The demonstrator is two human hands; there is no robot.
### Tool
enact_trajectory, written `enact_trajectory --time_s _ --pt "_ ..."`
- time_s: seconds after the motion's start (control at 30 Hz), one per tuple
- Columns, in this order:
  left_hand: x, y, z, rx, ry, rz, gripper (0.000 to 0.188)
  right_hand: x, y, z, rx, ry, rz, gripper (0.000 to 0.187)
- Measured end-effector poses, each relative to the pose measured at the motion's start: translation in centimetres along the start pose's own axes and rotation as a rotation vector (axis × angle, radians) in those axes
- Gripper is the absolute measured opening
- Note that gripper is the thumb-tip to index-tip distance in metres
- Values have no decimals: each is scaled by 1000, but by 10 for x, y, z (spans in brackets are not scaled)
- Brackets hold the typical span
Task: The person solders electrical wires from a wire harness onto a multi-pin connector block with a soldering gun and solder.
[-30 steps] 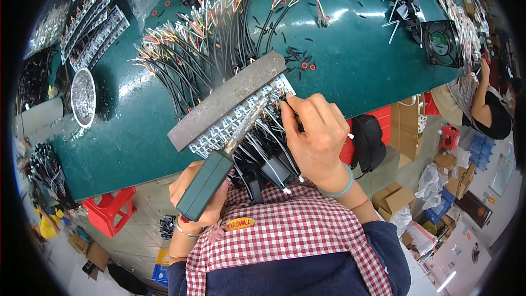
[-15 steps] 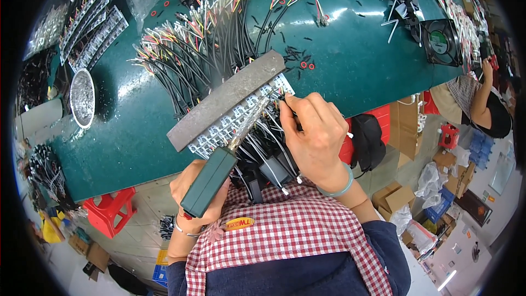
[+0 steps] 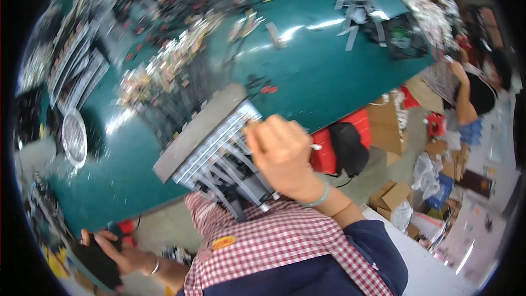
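At the lower left, my left hand (image 3: pixel 123 255) is closed round the dark green handle of a soldering iron (image 3: pixel 96 263), held away from the work. Motion blurs its metal shaft. My right hand (image 3: pixel 282 156) is closed, fingertips pinched at the right end of a strip of small white circuit boards (image 3: pixel 216 145); what they pinch is hidden. A grey flat bar (image 3: pixel 200 131) lies along the strip's far side. Black and white leads (image 3: pixel 227 178) hang from its near side, over the table edge by my checked apron (image 3: pixel 274 235).
Beyond the bar lies a blurred bundle of black cables (image 3: pixel 192 77) with bare ends. An oval cup (image 3: pixel 75 137) and more board strips (image 3: pixel 82 85) are at the left. A fan (image 3: pixel 402 35) lies far right, near another person (image 3: pixel 466 90). A red stool (image 3: pixel 323 153) stands beside the table.
My left hand has swung the soldering iron from over the boards to the lower left. My right hand stays by the strip's end. The whole view has shifted and blurred.
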State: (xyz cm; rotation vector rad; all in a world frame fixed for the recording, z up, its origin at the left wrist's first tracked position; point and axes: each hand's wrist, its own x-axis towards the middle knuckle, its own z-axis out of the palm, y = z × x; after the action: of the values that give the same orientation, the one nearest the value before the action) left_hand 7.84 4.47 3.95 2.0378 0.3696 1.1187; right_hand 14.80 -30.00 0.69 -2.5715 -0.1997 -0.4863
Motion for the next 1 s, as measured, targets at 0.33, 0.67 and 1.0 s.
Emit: enact_trajectory --time_s 0.33,0.67,1.0 --pt "-16 -2 49 -132 -168 -433 31 2 7 -6 22 -85 -20 9" --pt "-42 26 70 -292 -222 -464 32 124 108 15 57 69 143 14" --pt "-45 31 66 -315 -191 -449 36 178 125 45 -263 107 -109 15"
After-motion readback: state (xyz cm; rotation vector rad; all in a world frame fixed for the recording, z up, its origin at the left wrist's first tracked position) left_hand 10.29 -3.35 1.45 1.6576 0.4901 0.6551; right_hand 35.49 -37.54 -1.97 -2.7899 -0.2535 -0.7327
